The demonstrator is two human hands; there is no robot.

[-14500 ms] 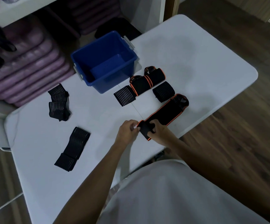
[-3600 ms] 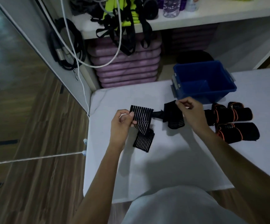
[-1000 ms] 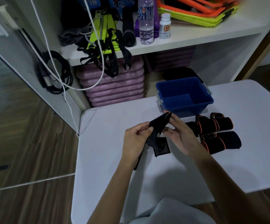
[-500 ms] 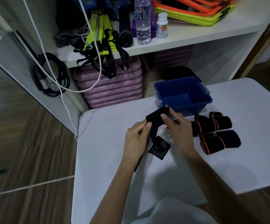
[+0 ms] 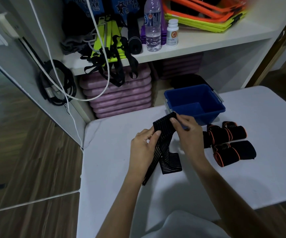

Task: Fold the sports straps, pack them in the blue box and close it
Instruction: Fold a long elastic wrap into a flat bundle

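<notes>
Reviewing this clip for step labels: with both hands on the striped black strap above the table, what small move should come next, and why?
Probably another fold of the striped black strap: the left hand and right hand pinch its upper end, while its tail hangs loose to the white table. Folded orange-trimmed straps lie beside the open blue box, which looks empty, so packing seems premature.

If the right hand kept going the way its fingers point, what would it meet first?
The right hand points up-left while pinching the striped strap. Beyond the strap, likely bare white table, though depth is unclear.

1 striped strap [image 5: 162,134], 3 orange-trim rolls [image 5: 228,134], 1 blue box [image 5: 212,114], 2 hands [image 5: 144,148]
</notes>
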